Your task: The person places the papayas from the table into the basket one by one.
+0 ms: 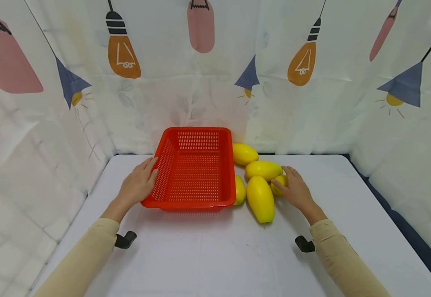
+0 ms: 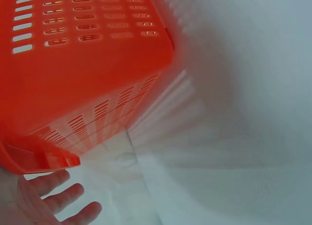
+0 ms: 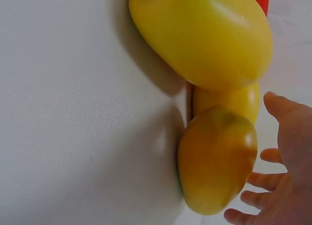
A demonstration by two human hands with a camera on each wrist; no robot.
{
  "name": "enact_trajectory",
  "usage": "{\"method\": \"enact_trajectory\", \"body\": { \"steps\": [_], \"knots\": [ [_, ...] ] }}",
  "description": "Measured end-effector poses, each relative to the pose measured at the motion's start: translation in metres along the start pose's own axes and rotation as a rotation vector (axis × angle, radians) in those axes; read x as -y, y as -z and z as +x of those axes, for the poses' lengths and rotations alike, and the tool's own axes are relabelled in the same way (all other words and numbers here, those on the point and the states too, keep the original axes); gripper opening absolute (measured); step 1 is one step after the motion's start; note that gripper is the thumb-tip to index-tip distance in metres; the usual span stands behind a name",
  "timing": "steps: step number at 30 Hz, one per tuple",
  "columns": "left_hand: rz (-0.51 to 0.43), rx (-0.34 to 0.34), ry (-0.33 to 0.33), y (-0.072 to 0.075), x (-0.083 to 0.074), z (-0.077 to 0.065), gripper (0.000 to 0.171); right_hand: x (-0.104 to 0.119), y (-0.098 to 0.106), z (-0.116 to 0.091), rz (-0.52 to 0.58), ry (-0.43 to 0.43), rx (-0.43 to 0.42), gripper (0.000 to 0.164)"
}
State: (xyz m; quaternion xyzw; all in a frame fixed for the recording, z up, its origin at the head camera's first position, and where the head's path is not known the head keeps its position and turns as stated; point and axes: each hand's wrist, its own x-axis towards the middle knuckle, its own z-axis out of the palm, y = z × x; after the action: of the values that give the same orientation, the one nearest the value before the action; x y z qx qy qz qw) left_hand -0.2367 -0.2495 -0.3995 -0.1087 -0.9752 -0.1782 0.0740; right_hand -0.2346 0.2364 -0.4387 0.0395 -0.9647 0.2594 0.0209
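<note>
1. The red basket [image 1: 197,177] stands toward the back of the white table [image 1: 208,255], left of a cluster of five yellow fruits; its inside holds nothing.
2. The small fruit [image 3: 217,161] lies at the right end of the cluster, nearest the right hand [image 1: 296,189].
3. The right hand reaches over it, palm down, thumb and fingers spread apart and clamped on nothing; whether a fingertip touches the fruit is hard to tell.
4. The left hand [image 1: 138,183] lies against the basket's left rim, fingers stretched out and apart rather than curled round it.
5. Both forearms come in from the lower corners, in beige sleeves, with a black piece jutting inward at each wrist.
6. The left wrist view cuts off much of the basket and of the left hand, whose thumb is out of sight there. In the head view, the right hand's thumb covers part of the small fruit.
7. The basket's right side partly hides the back fruit [image 1: 246,154] and the near fruit [image 1: 240,190].
8. Between the basket and the right hand lie the long fruit [image 1: 261,201], pointing toward the person, and the sideways fruit [image 1: 264,170] behind it.
9. A pale curtain [image 1: 215,95] printed with lamps rises behind the table.
</note>
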Motion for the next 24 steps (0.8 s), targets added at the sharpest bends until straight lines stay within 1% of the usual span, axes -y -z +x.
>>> {"method": "enact_trajectory", "body": {
  "steps": [8, 11, 15, 18, 24],
  "knots": [
    [-0.109, 0.079, 0.067, 0.0, 0.009, 0.001, 0.054, -0.003, -0.001, 0.0, 0.012, -0.037, 0.017, 0.079],
    [-0.172, 0.088, 0.097, -0.001, 0.011, 0.002, 0.053, -0.004, -0.001, 0.0, 0.014, -0.046, 0.02, 0.08],
    [-0.261, 0.089, 0.114, -0.004, 0.014, 0.001, 0.049, -0.005, -0.001, 0.0, 0.022, -0.056, 0.019, 0.081],
    [-0.315, 0.099, 0.132, -0.006, 0.016, 0.001, 0.05, -0.006, -0.001, 0.0, 0.027, -0.061, 0.017, 0.081],
    [-0.432, 0.129, 0.234, -0.008, 0.018, 0.001, 0.053, -0.007, -0.002, -0.001, 0.031, -0.072, 0.032, 0.084]
  ]
}}
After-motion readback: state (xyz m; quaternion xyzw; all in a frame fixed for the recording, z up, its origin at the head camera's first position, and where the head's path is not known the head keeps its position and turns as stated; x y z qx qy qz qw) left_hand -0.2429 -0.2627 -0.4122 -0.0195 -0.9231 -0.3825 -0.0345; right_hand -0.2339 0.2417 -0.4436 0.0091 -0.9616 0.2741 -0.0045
